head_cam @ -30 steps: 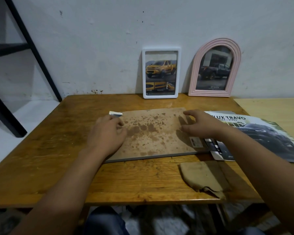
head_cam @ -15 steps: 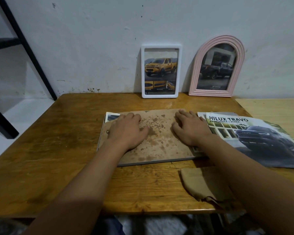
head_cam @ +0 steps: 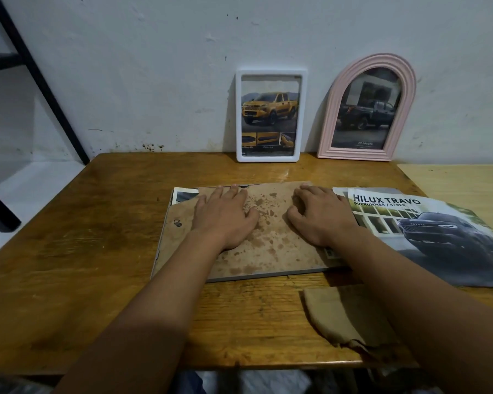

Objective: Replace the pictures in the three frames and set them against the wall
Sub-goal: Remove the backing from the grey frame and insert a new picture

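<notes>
The left hand (head_cam: 225, 216) lies palm down on the brown backing board (head_cam: 268, 240), fingers nearly straight and reaching to the board's far edge, pressing rather than gripping; a second ago it sat nearer the board's left end with its fingers bunched, so it has slid rightward and flattened. The right hand (head_cam: 320, 216) has come in from the board's right end toward the middle and now rests there with fingers bent, tips pushing down near the far edge; it holds nothing. With that shift the board's left end has come clear: a small metal clip (head_cam: 177, 222) shows there, and a corner of a picture (head_cam: 184, 194) pokes out from under the far-left corner. I take this to mean the new print is in and the board is being pressed home into the third frame (head_cam: 239, 277), which lies face down in the middle of the table (head_cam: 83, 237), only its grey rim showing; the picture corner sticking out suggests it may not be seated square yet. Count: three frames, of which two already stand on the table's far edge against the wall (head_cam: 154, 66), a white frame (head_cam: 271, 116) with a yellow truck and, to its right, a pink frame (head_cam: 367, 109) with a dark truck; one brochure (head_cam: 427, 231) lying at the table's right edge; one tan cloth (head_cam: 342, 314) at the near edge; two hands.
</notes>
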